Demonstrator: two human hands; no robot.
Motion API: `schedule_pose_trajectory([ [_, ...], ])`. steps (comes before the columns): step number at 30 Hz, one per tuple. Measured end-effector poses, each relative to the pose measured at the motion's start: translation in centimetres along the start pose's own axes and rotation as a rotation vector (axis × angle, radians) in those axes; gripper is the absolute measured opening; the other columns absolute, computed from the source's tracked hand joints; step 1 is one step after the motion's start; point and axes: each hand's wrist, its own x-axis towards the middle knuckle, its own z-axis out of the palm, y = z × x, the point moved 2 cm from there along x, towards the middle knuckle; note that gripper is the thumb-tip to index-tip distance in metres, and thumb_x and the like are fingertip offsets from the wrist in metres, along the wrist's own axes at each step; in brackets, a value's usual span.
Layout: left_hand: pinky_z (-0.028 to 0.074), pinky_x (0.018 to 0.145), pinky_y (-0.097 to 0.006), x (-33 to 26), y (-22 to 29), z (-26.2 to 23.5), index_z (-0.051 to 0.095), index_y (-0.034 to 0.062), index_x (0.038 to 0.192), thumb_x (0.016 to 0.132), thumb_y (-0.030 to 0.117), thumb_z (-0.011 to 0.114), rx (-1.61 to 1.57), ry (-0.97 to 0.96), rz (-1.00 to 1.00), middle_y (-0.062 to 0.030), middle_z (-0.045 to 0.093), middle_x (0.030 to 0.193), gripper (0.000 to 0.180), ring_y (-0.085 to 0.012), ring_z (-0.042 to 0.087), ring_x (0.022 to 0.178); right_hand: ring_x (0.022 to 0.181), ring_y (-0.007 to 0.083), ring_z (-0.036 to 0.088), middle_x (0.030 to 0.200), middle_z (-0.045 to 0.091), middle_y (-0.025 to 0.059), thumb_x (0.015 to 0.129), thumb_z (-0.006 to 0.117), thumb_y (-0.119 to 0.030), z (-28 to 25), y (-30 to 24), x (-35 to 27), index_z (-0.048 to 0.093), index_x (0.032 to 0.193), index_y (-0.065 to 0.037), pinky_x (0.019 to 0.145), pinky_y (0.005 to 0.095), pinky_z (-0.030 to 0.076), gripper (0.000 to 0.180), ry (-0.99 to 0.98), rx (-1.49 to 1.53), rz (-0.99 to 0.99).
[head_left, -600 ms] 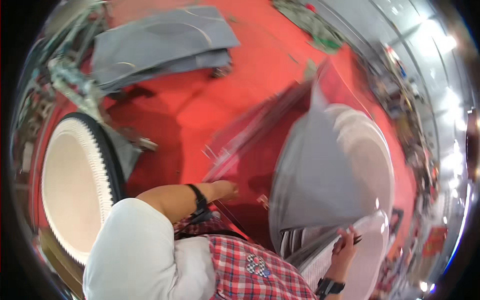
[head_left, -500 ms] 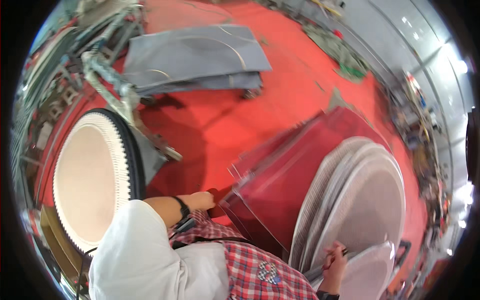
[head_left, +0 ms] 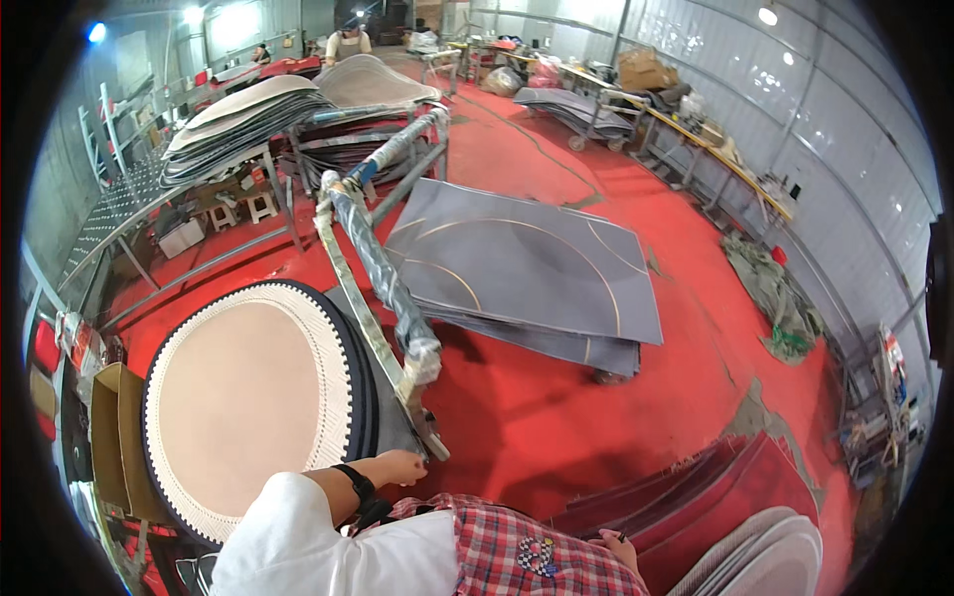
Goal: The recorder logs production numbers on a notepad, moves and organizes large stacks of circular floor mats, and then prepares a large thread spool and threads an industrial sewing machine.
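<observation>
My left hand [head_left: 402, 465], with a black wristband and a white sleeve, is curled next to the foot of a tape-wrapped metal frame [head_left: 383, 273]. Whether it grips anything I cannot tell. A large round beige rug [head_left: 248, 397] with a white fringed border leans just left of it. Only the top of my right hand [head_left: 620, 541] shows above my plaid shirt, its fingers hidden. It is beside a clear plastic sheet [head_left: 715, 487] that lies over a pile of pale oval rugs [head_left: 780, 561] at the lower right.
A stack of grey panels [head_left: 527, 273] with curved lines lies on the red floor ahead. Racks of piled rugs [head_left: 258, 109] stand at the back left, with a person [head_left: 348, 42] beyond. A cardboard box [head_left: 107, 437] is at the left, a cloth heap [head_left: 775, 293] at the right.
The view has swung up from the pale rugs toward the hall. The plastic sheet, raised in front of me before, now lies low at the right, and both hands have dropped.
</observation>
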Motion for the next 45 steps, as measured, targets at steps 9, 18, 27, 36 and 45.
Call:
schedule_pose_trajectory([
  [9, 0.044, 0.053, -0.027, -1.3, 7.4, -17.5, 0.061, 0.0046, 0.086, 0.084, 0.035, 0.050, -0.484, 0.240, 0.064, -0.0050, 0.061, 0.063, 0.033, -0.0129, 0.056, 0.055, 0.066, 0.0149, 0.056, 0.076, 0.061, 0.0077, 0.087, 0.053, -0.020, 1.0, -10.0, 19.1, 0.053, 0.100, 0.000, 0.063, 0.0273, 0.046, 0.024, -0.272, -0.338, -0.036],
  [18, 0.043, 0.056, -0.022, 6.1, 12.0, -34.0, 0.059, 0.0058, 0.093, 0.086, 0.027, 0.052, -0.689, 0.454, 0.001, -0.0028, 0.062, 0.074, 0.023, -0.0088, 0.054, 0.061, 0.078, 0.0280, 0.059, 0.088, 0.062, 0.0161, 0.089, 0.045, -0.029, -8.1, -21.7, 46.2, 0.052, 0.103, -0.006, 0.071, 0.0390, 0.047, 0.029, -0.229, -1.613, -0.518],
  [27, 0.048, 0.064, -0.035, 14.7, -2.2, -52.9, 0.062, 0.0050, 0.090, 0.073, 0.029, 0.060, -0.628, 1.014, -0.326, -0.0102, 0.061, 0.074, 0.029, -0.0209, 0.060, 0.071, 0.079, 0.0288, 0.060, 0.087, 0.062, 0.0166, 0.086, 0.047, -0.031, 1.2, -39.3, 55.2, 0.053, 0.102, -0.005, 0.071, 0.0390, 0.047, 0.031, -0.015, -1.428, -0.277],
  [36, 0.040, 0.091, -0.038, 20.1, -19.0, -71.3, 0.041, 0.0066, 0.122, 0.073, 0.038, 0.057, 0.084, 1.197, -0.799, -0.0175, 0.045, 0.121, 0.060, -0.0313, 0.046, 0.111, 0.078, 0.0283, 0.060, 0.085, 0.062, 0.0166, 0.084, 0.049, -0.031, 23.7, -43.8, 60.4, 0.054, 0.099, -0.003, 0.070, 0.0382, 0.047, 0.032, -0.080, -1.327, -0.227],
  [45, 0.044, 0.080, -0.039, 19.9, -24.2, -76.5, 0.056, 0.0024, 0.106, 0.071, 0.058, 0.054, -0.436, 0.954, -0.626, -0.0202, 0.060, 0.097, 0.065, -0.0328, 0.058, 0.093, 0.077, 0.0278, 0.061, 0.083, 0.063, 0.0165, 0.082, 0.052, -0.031, 34.6, -46.7, 63.4, 0.056, 0.095, -0.001, 0.069, 0.0373, 0.047, 0.033, -0.136, -1.317, -0.201],
])
